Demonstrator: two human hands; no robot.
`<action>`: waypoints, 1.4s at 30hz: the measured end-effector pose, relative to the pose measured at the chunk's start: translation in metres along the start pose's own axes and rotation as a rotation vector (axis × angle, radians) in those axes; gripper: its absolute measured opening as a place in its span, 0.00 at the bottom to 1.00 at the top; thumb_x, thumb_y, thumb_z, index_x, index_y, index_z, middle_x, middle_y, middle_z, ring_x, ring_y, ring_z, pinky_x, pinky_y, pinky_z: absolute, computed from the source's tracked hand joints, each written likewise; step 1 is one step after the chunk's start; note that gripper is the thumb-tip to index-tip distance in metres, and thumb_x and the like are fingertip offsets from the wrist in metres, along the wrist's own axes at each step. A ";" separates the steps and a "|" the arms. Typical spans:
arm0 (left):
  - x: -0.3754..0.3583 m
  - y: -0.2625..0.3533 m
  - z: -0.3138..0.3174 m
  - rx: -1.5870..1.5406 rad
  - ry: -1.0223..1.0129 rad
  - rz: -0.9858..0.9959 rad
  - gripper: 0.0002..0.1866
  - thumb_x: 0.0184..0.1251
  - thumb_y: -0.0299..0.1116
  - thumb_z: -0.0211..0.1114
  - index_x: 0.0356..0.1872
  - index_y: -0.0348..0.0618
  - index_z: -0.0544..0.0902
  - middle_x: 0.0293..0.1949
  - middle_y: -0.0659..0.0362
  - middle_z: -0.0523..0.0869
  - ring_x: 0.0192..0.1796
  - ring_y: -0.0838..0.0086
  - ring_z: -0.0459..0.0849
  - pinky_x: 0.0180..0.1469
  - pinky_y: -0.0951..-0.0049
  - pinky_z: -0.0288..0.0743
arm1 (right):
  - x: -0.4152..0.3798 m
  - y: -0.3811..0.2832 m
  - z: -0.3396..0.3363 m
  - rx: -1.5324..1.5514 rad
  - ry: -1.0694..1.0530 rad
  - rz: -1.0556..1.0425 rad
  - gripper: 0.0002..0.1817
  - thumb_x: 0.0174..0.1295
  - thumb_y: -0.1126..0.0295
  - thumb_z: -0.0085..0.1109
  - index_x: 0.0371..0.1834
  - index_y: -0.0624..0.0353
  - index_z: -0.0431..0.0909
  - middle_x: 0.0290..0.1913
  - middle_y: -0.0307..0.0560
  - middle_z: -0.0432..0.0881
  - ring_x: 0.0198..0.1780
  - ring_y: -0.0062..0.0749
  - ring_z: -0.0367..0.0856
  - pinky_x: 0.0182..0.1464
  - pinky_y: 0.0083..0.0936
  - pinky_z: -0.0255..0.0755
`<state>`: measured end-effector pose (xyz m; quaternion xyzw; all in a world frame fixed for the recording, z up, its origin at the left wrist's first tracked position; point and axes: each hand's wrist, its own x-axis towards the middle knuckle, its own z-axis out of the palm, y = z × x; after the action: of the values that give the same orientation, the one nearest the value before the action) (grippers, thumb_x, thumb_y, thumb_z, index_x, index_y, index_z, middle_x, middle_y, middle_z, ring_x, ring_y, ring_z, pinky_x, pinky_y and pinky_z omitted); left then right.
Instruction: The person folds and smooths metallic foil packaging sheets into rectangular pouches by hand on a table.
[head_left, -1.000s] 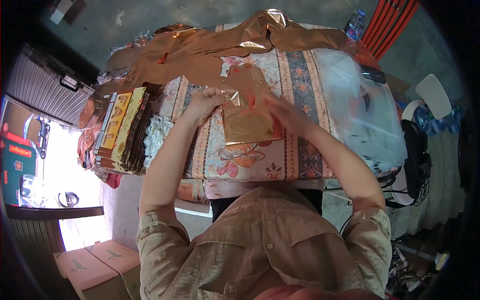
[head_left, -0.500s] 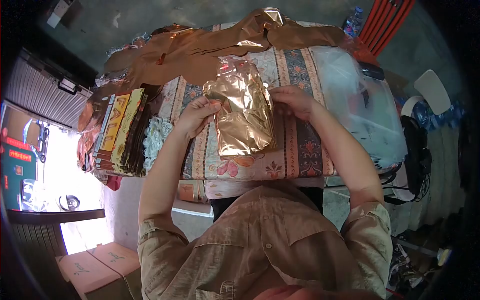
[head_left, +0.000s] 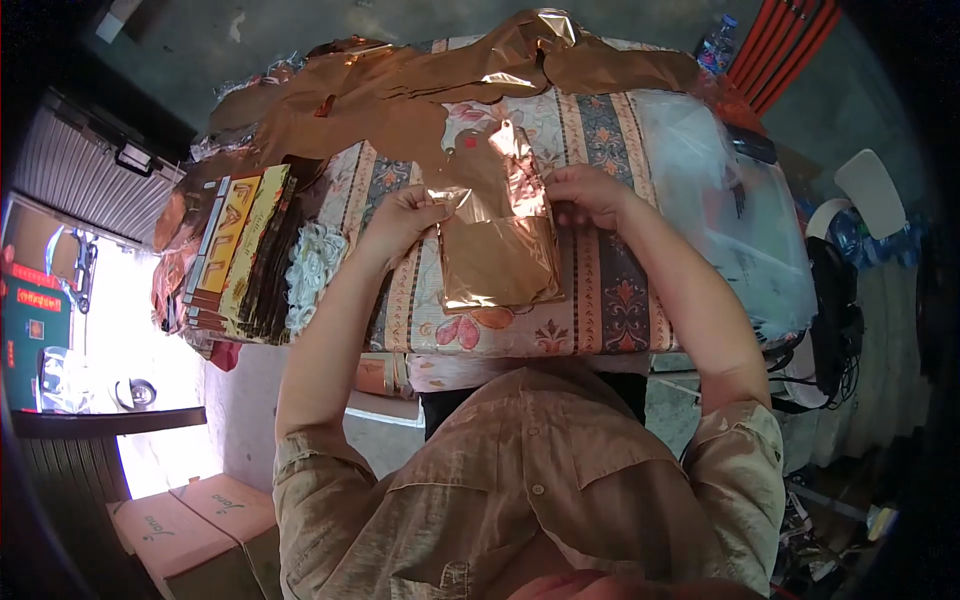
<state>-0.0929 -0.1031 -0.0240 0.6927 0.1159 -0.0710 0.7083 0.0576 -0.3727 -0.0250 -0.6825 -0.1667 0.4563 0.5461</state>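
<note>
A folded gold foil balloon [head_left: 498, 258] lies on the patterned tablecloth before me, its narrower, crinkled top end pointing away. My left hand [head_left: 405, 222] pinches its left edge between thumb and fingers. At the opposite edge, my right hand [head_left: 592, 196] grips the foil near the upper right side; its lower fingers are shaded and partly hidden. Left of my left forearm lies a bundle of white ribbon [head_left: 316, 272]. Beside that stands a stack of printed packets [head_left: 245, 250] with yellow and gold fronts.
Flat copper-coloured foil sheets [head_left: 390, 110] spread over the table's far side. Clear plastic bags [head_left: 725, 220] cover the right end. A water bottle [head_left: 718, 45] and orange poles [head_left: 785, 50] stand at the far right. Cardboard boxes [head_left: 205, 525] sit on the floor at left.
The foil now lies flatter and smoother, its upper part less puffed. Both hands remain at its sides, with only slight shifts, and the view has moved a little.
</note>
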 end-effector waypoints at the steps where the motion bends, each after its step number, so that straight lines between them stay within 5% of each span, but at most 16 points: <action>1: 0.000 0.002 0.003 -0.011 0.003 0.000 0.04 0.65 0.27 0.67 0.39 0.42 0.83 0.33 0.65 0.85 0.31 0.84 0.81 0.34 0.84 0.76 | -0.001 -0.001 -0.001 -0.004 -0.006 0.003 0.08 0.61 0.64 0.64 0.39 0.54 0.80 0.29 0.36 0.82 0.21 0.20 0.77 0.17 0.16 0.61; 10: -0.003 0.003 0.007 -0.145 0.033 -0.040 0.05 0.63 0.27 0.70 0.37 0.42 0.81 0.33 0.63 0.86 0.32 0.83 0.82 0.32 0.84 0.76 | -0.018 -0.022 0.009 0.274 -0.037 0.102 0.15 0.62 0.54 0.64 0.40 0.53 0.80 0.29 0.36 0.82 0.26 0.22 0.79 0.23 0.19 0.68; 24: -0.004 0.005 0.005 -0.124 0.008 -0.105 0.07 0.63 0.27 0.70 0.38 0.43 0.81 0.33 0.65 0.85 0.33 0.83 0.84 0.32 0.86 0.80 | -0.008 -0.011 0.002 -0.100 0.037 -0.043 0.06 0.59 0.69 0.68 0.29 0.53 0.79 0.25 0.36 0.83 0.19 0.16 0.78 0.18 0.14 0.67; 30: -0.003 0.007 0.000 -0.148 -0.038 -0.181 0.06 0.66 0.30 0.68 0.38 0.42 0.81 0.32 0.65 0.85 0.32 0.83 0.84 0.34 0.83 0.83 | -0.011 -0.010 0.001 -0.135 0.041 -0.117 0.07 0.58 0.70 0.68 0.31 0.60 0.80 0.26 0.41 0.83 0.21 0.22 0.80 0.19 0.18 0.71; 38: 0.000 -0.005 0.000 0.322 0.076 0.127 0.17 0.61 0.32 0.72 0.18 0.44 0.74 0.18 0.68 0.73 0.20 0.87 0.66 0.20 0.81 0.57 | -0.009 -0.010 0.000 -0.186 0.023 -0.082 0.06 0.59 0.71 0.67 0.30 0.56 0.79 0.25 0.39 0.83 0.21 0.20 0.80 0.18 0.16 0.69; 42: -0.008 0.006 0.007 0.336 0.071 0.022 0.16 0.60 0.31 0.72 0.19 0.43 0.73 0.18 0.69 0.73 0.20 0.87 0.66 0.22 0.81 0.59 | -0.011 -0.016 0.003 -0.230 -0.011 -0.081 0.06 0.58 0.73 0.67 0.33 0.58 0.79 0.26 0.39 0.83 0.20 0.20 0.80 0.17 0.16 0.69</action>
<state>-0.0990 -0.1102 -0.0159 0.8045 0.1198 -0.0573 0.5789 0.0538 -0.3731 -0.0053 -0.7310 -0.2483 0.4154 0.4810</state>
